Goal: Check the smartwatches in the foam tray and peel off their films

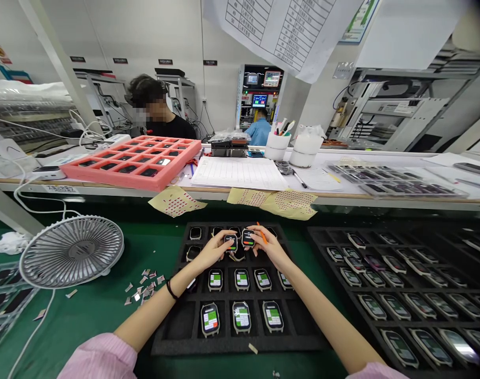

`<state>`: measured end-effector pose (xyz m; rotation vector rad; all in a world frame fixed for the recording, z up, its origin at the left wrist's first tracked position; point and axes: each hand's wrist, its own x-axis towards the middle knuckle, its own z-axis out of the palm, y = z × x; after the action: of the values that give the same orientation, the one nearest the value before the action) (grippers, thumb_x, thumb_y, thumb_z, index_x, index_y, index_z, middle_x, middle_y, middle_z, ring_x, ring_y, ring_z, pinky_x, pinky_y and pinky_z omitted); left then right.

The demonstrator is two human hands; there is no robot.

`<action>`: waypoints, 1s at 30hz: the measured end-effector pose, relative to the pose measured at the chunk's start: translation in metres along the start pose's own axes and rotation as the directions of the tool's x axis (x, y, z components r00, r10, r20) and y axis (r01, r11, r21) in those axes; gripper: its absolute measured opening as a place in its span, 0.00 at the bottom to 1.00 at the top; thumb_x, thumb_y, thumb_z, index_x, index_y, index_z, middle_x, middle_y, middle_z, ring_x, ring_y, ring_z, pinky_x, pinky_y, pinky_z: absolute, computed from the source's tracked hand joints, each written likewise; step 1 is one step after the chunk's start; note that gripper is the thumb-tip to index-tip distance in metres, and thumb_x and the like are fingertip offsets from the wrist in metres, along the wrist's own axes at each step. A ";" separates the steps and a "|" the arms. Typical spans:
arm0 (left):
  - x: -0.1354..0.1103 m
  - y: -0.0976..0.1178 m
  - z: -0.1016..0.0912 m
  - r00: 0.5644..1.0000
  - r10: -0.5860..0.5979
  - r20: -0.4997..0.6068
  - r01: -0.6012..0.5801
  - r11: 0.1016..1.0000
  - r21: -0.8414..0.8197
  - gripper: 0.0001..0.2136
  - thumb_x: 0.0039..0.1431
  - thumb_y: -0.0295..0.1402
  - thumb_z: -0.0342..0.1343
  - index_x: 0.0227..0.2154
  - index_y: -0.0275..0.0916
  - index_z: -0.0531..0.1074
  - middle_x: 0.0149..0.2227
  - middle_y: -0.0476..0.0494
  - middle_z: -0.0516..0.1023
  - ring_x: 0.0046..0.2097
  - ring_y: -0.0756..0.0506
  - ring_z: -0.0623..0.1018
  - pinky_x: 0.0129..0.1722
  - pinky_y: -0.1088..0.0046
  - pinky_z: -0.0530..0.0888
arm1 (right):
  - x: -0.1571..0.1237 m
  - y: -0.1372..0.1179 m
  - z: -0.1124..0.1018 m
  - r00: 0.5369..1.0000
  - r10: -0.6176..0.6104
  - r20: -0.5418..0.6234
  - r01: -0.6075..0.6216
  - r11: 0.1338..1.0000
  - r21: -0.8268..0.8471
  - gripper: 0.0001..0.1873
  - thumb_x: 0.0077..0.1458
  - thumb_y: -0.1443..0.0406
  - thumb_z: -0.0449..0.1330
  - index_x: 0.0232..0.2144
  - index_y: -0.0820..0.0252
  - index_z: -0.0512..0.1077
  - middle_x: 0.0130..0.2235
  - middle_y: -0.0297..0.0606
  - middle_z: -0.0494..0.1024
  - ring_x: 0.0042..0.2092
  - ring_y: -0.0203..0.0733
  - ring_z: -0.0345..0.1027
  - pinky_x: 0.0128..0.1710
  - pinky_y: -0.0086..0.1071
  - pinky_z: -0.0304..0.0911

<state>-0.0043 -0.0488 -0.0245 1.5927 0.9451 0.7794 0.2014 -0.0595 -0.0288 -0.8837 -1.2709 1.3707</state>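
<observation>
Two arms [153, 313] are stretched forward, converging; one watch [231, 243] is pinched by the left hand [215, 246], a second watch [247, 238] and an orange stick [262, 233] by the right hand [267, 244], above a black tray [240, 345] of more watches [241, 317].

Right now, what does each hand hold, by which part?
Left hand: a pale-framed square watch, by its left side. Right hand: a similar watch, by its right side, plus a thin orange stick.
</observation>
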 end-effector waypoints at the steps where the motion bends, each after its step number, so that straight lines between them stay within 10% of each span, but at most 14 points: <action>1: -0.001 0.001 0.001 1.000 0.004 0.000 -0.004 1.000 -0.002 0.23 0.57 0.44 0.53 0.51 0.36 0.64 0.24 0.53 0.65 0.22 0.54 0.64 0.19 0.80 0.62 | 0.000 0.000 0.000 1.000 -0.002 0.002 0.002 1.000 -0.003 0.17 0.50 0.55 0.63 0.41 0.55 0.70 0.32 0.34 0.73 0.28 0.40 0.73 0.19 0.28 0.63; 30: -0.002 0.003 -0.001 0.998 0.035 -0.052 -0.033 0.999 0.033 0.18 0.61 0.41 0.49 0.50 0.39 0.66 0.30 0.51 0.69 0.20 0.56 0.65 0.21 0.79 0.63 | 0.001 0.003 -0.002 0.999 -0.035 -0.036 0.032 0.996 -0.083 0.16 0.49 0.58 0.65 0.40 0.54 0.69 0.37 0.36 0.73 0.28 0.38 0.72 0.18 0.26 0.60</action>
<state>-0.0059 -0.0504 -0.0211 1.6270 0.9745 0.8365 0.2023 -0.0579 -0.0322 -0.9360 -1.3153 1.2778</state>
